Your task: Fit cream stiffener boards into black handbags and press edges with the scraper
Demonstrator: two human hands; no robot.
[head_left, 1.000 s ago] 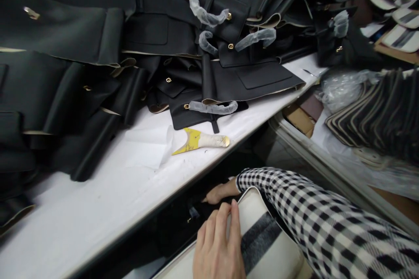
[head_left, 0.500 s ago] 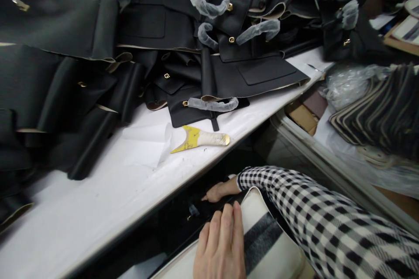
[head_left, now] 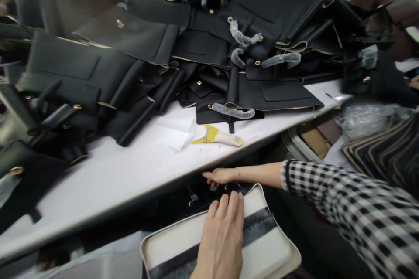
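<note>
Below the table edge, my left hand (head_left: 221, 235) lies over a white panel with a dark stripe (head_left: 266, 222), its fingers together and curled at the panel's upper edge. Beyond it, my right hand (head_left: 221, 176) reaches under the table's edge from a checked sleeve. Its fingers are pressed together around something dark or clear that is too small to tell. Dark material with small gold fittings (head_left: 193, 198) lies beneath that hand.
Many black leather pieces (head_left: 284, 91), some with plastic-wrapped handles, are piled on the white table (head_left: 131, 174). A yellow-and-white scraper-like tool (head_left: 225, 137) lies near the table's edge. At the right stand a bin (head_left: 296, 141) and stacked dark pieces with pale edges (head_left: 382, 152).
The view has tilted up and turned left, showing more of the table. My right arm has straightened out and its hand has lifted closer to the table's edge. More of the striped panel shows.
</note>
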